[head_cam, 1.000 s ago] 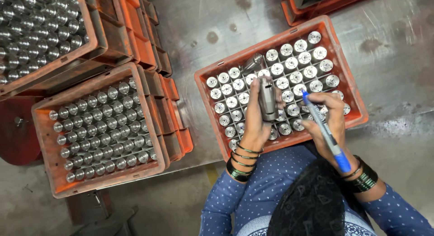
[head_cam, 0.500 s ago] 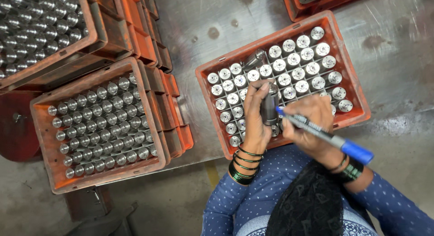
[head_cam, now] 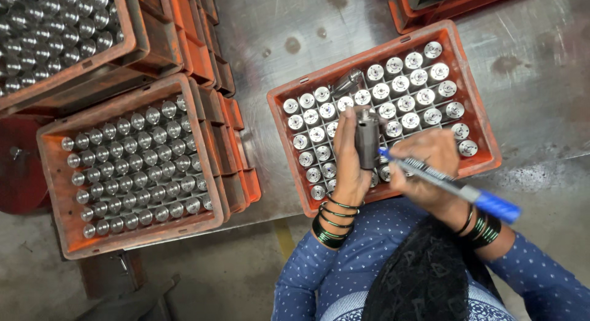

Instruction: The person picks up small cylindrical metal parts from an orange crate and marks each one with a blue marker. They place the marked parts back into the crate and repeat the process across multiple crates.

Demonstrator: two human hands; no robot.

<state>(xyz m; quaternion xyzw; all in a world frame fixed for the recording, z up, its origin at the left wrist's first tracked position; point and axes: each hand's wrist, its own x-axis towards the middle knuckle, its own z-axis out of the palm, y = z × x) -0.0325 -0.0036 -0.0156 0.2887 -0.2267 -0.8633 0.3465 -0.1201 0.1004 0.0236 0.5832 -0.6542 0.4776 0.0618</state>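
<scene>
starting nearest the camera, a dark head covering point(head_cam: 424, 278) and blue dotted sleeves point(head_cam: 319, 278) are seen, with green and dark bangles point(head_cam: 330, 221) on both wrists. the right hand point(head_cam: 430, 167) is closed around a blue marker pen point(head_cam: 452, 186), whose tip is laid against a grey metal cylinder point(head_cam: 367, 142). the cylinder is gripped upright in the closed left hand point(head_cam: 349, 164). both hands are held close together, just above the near edge of an orange crate point(head_cam: 473, 106) filled with rows of round metal parts point(head_cam: 405, 103). the crate is set on a grey metal table point(head_cam: 276, 44). further left, a second crate point(head_cam: 55, 192) of metal parts is stacked on other orange crates point(head_cam: 236, 167).
</scene>
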